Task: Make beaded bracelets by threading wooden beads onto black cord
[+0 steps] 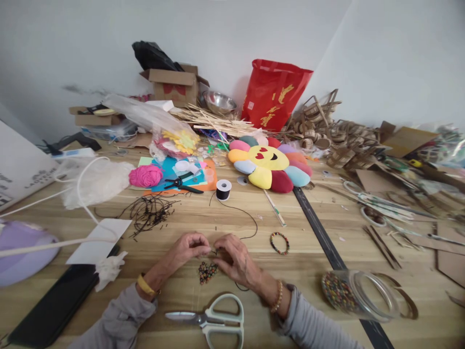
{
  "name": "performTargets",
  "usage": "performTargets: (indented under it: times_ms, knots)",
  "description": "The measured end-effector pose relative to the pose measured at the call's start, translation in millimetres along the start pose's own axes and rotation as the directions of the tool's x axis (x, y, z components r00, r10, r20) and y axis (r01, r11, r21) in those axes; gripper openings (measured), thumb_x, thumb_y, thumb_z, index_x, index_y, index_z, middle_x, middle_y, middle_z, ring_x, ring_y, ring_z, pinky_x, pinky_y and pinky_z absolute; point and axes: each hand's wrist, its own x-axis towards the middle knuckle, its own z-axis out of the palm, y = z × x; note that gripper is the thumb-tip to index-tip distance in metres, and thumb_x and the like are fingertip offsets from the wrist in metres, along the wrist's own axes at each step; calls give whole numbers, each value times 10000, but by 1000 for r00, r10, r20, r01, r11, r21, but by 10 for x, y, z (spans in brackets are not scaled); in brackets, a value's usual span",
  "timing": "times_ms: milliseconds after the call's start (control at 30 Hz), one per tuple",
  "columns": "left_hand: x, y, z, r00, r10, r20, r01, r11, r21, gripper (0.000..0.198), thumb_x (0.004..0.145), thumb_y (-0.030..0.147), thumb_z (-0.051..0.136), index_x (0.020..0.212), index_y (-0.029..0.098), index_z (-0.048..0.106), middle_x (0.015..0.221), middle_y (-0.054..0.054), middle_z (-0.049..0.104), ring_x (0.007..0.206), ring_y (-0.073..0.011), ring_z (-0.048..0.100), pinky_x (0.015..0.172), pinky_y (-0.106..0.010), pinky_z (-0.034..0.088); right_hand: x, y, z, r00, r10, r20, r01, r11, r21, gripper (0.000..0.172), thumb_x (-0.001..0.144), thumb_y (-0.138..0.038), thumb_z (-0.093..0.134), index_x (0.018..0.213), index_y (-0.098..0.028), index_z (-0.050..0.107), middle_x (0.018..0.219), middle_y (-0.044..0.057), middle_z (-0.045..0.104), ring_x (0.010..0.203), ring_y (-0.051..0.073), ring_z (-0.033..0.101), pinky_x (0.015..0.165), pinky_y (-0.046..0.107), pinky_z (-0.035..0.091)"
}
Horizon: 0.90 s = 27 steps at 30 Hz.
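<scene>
My left hand [191,246] is pinched closed, its fingertips almost meeting those of my right hand; what they hold is too small to make out. Between the thumb and fingers of my right hand [238,259] is a black cord [257,225], which loops back toward a white spool [224,190] of black cord. Below the fingertips lies a small pile of colourful beads [208,273] on the wooden table. A finished-looking beaded bracelet [279,243] rests to the right of my right hand. Closer to me are scissors [214,317] with pale handles, lying partly spread.
A clear jar of beads [341,291] lies on its side at right. Black cord scraps [150,213], black pliers [181,184] and pink yarn [146,175] are at left. Behind sits a flower cushion [269,162]. A black phone-like slab [54,305] lies front left.
</scene>
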Motion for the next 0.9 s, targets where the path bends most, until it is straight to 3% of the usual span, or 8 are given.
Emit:
performTargets:
  times_ms: [133, 500, 667, 900]
  knots:
    - [9, -26, 7, 999, 35, 8, -35, 998, 50, 267, 673, 375, 702, 653, 125, 611, 563, 26, 512, 560, -104, 434, 541, -219, 347, -3, 8, 1, 1000, -26, 2, 26, 999, 47, 65, 911, -210, 525, 966, -189, 550, 831, 60, 617, 783, 179, 551, 722, 308, 458]
    - [-33, -57, -15, 996, 90, 2, -89, 978, 186, 192, 738, 312, 646, 732, 123, 676, 677, -22, 629, 648, -137, 536, 613, -230, 419, -12, 33, -2, 997, 47, -63, -45, 999, 31, 133, 934, -194, 473, 862, -176, 582, 792, 61, 602, 757, 169, 535, 689, 288, 460]
    - [-117, 75, -142, 996, 18, 91, -51, 923, 381, 130, 714, 250, 649, 733, 142, 718, 705, -30, 672, 672, -154, 586, 620, -223, 437, -26, 64, 15, 997, 44, -69, -42, 999, 23, 125, 933, -193, 461, 877, -181, 572, 797, 61, 598, 763, 172, 535, 690, 292, 461]
    - [-159, 129, -185, 975, 64, 214, -173, 821, 543, 129, 688, 146, 626, 707, 185, 748, 655, -6, 685, 597, -134, 577, 571, -201, 398, -18, 57, 8, 996, 51, -68, -49, 998, 33, 115, 927, -188, 464, 873, -181, 566, 785, 56, 590, 754, 171, 535, 677, 289, 458]
